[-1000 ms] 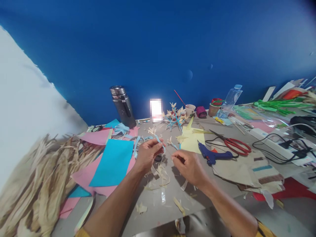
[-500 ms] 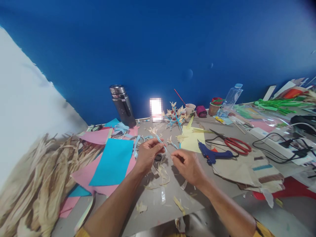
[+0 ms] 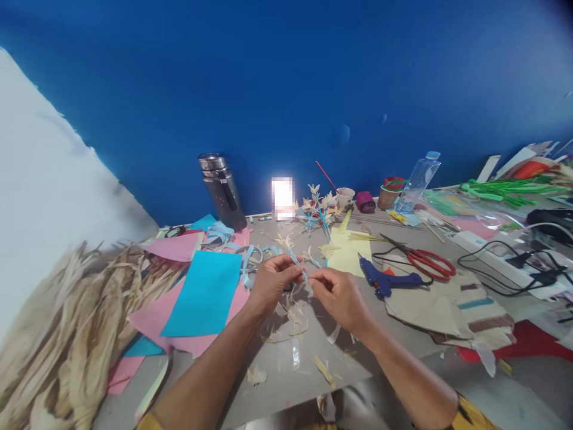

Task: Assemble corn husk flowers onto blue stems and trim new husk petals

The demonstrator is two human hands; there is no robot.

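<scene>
Over the middle of the table, my left hand (image 3: 274, 280) pinches a small husk flower with a pale blue wrapped stem (image 3: 293, 257); its cream petals point up and away. My right hand (image 3: 338, 297) is closed in a pinch at the stem's lower end, close to the left fingertips. A thin pale blue strip seems to be between its fingers, but the fingertips partly hide it. Just beyond lies another husk flower (image 3: 313, 258) with a blue stem. Farther back stands a branch of cream flowers on blue stems (image 3: 319, 212).
A blue glue gun (image 3: 389, 279) and red-handled scissors (image 3: 427, 263) lie to the right, near a white power strip (image 3: 496, 260). Blue paper (image 3: 203, 292) and dried husks (image 3: 85, 334) are on the left. A dark flask (image 3: 222, 194) stands against the blue wall.
My hands have come closer together, the right fingertips now almost meeting the left. The flower in my left hand has shifted slightly right and down.
</scene>
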